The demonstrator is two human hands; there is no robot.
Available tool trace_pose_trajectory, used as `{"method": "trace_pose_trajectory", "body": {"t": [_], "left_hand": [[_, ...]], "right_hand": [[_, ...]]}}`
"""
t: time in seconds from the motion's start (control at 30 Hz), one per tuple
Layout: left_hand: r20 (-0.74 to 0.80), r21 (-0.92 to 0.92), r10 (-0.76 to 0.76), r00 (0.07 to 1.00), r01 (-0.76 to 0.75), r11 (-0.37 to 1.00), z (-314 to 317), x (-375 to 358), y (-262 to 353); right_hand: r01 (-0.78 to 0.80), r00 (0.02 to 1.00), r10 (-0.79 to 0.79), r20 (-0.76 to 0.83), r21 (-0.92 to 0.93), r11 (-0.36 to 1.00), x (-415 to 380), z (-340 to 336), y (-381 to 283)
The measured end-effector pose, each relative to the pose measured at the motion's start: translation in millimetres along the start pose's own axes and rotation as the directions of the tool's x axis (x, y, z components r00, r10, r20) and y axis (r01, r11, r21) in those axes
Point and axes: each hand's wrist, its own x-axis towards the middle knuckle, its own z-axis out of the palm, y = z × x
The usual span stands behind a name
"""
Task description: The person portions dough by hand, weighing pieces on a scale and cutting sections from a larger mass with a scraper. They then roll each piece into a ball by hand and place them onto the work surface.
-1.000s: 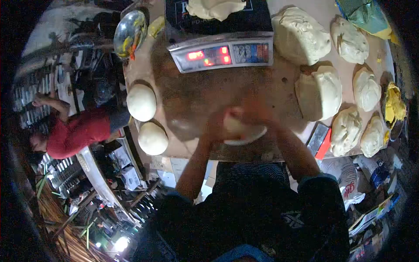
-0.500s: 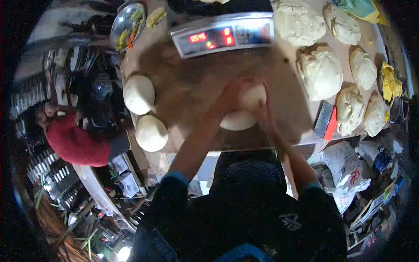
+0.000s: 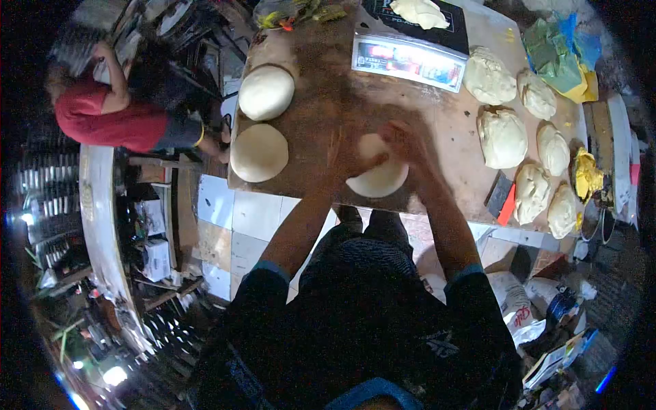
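A pale dough ball [image 3: 383, 181] lies near the front edge of the wooden table. My left hand [image 3: 352, 154] is at its left side, blurred, with some fingers reaching over the dough. My right hand [image 3: 406, 140] is at the dough's upper right, fingers bent, also blurred. Whether either hand grips the dough is hard to make out. Two smooth round dough balls, one [image 3: 266, 93] behind the other [image 3: 260, 152], sit at the table's left edge.
Rough dough pieces [image 3: 502, 138] lie on the right, beside a red-handled scraper [image 3: 506, 201]. At the back stands a scale [image 3: 410, 61] with dough on top. A person in a red shirt [image 3: 113, 116] is at the far left. White sacks [image 3: 512, 307] lie lower right.
The view has shifted, showing more floor and more of the scale's top. My hands have moved apart, uncovering more dough between them. The person in red has raised an arm.
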Motion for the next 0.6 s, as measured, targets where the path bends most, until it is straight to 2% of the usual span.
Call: {"method": "trace_pose_trajectory", "body": {"t": [0.03, 0.07, 0.1, 0.13, 0.2, 0.23, 0.27, 0.3, 0.33, 0.37, 0.4, 0.43, 0.47, 0.5, 0.53, 0.57, 0.6], "left_hand": [[-0.037, 0.024, 0.037, 0.999, -0.037, 0.999, 0, 5, -1], [-0.015, -0.015, 0.023, 1.000, -0.023, 1.000, -2, 6, 0], [0.064, -0.098, -0.064, 0.996, 0.070, 0.993, -4, 3, 1], [0.179, -0.171, -0.172, 0.969, 0.203, 0.964, -8, -7, 3], [0.279, -0.170, -0.282, 0.918, 0.336, 0.926, -8, -40, 4], [0.301, -0.132, -0.317, 0.900, 0.368, 0.920, -8, -56, 9], [0.323, -0.099, -0.352, 0.878, 0.401, 0.911, -13, -70, 16], [0.320, -0.092, -0.353, 0.879, 0.399, 0.912, -15, -71, 13], [0.288, -0.149, -0.337, 0.896, 0.389, 0.909, -12, -79, 8], [0.252, -0.203, -0.322, 0.912, 0.376, 0.904, -6, -86, 0], [0.150, -0.106, -0.349, 0.925, 0.366, 0.925, 4, -90, -16], [0.143, -0.097, -0.347, 0.927, 0.362, 0.927, 5, -94, -29], [0.059, 0.006, -0.391, 0.918, 0.391, 0.920, 2, -99, -42], [-0.032, 0.103, -0.427, 0.904, 0.427, 0.898, -4, -103, -48], [0.078, -0.191, -0.521, 0.850, 0.526, 0.829, -13, -111, -49], [0.209, -0.453, -0.564, 0.799, 0.590, 0.668, -17, -118, -46], [0.166, -0.608, -0.496, 0.852, 0.485, 0.629, -5, -129, -42]], "right_hand": [[-0.002, 1.000, 0.002, 0.011, -0.010, 1.000, 6, 0, -14], [0.029, 0.996, -0.011, 0.092, -0.193, 0.981, 10, 6, -23], [0.069, 0.985, -0.005, 0.175, -0.362, 0.930, 8, 14, -30], [0.061, 0.982, 0.009, 0.186, -0.365, 0.929, 3, 21, -19], [0.289, 0.903, -0.165, 0.397, -0.275, 0.917, -5, 37, 6], [0.300, 0.900, -0.176, 0.399, -0.275, 0.913, -10, 42, -20], [0.197, 0.912, 0.033, 0.408, -0.507, 0.839, -25, 50, -68], [0.098, 0.901, 0.240, 0.362, -0.708, 0.700, -33, 56, -95], [0.097, 0.901, 0.237, 0.363, -0.702, 0.706, -28, 59, -77], [-0.009, 0.898, 0.257, 0.357, -0.569, 0.822, -18, 61, -38], [-0.112, 0.894, 0.273, 0.355, -0.413, 0.904, -10, 60, -7], [-0.102, 0.898, 0.261, 0.355, -0.408, 0.907, -9, 51, 7], [0.120, 0.982, 0.021, 0.190, -0.700, 0.704, -11, 36, 19], [0.211, 0.955, -0.275, 0.114, -0.912, 0.353, -16, 20, 36], [0.068, 0.994, -0.109, -0.014, -0.702, 0.709, -29, 8, 84], [-0.110, 0.994, 0.094, -0.062, -0.367, 0.924, -42, 2, 120], [-0.372, 0.913, 0.406, -0.029, -0.465, 0.803, -55, -8, -30]]}}
